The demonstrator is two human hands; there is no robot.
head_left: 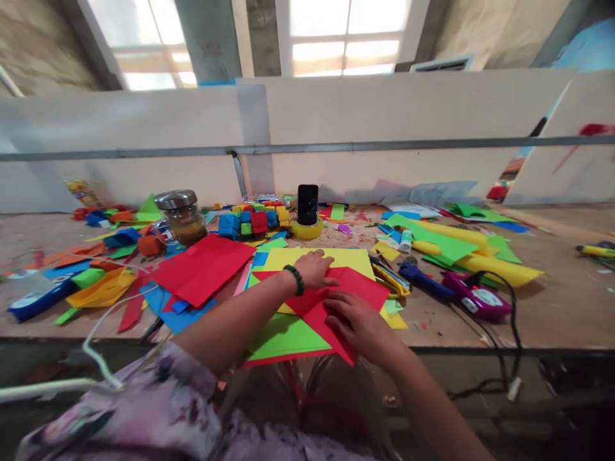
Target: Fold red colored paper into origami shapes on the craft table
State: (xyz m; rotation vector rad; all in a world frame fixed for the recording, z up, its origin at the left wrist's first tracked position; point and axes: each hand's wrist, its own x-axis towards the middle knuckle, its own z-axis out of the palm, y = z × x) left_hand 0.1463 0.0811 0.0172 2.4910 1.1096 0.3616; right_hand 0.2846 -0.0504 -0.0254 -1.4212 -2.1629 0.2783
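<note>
Your left hand [312, 270] and right hand [350, 320] rest flattened, just apart, atop red paper [369, 291], apparently folded.

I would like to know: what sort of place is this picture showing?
Probably a papercraft workspace: a red sheet lies under the left hand and right hand, small coloured blocks are grouped behind, and a yellow paper roll lies to the right.
</note>
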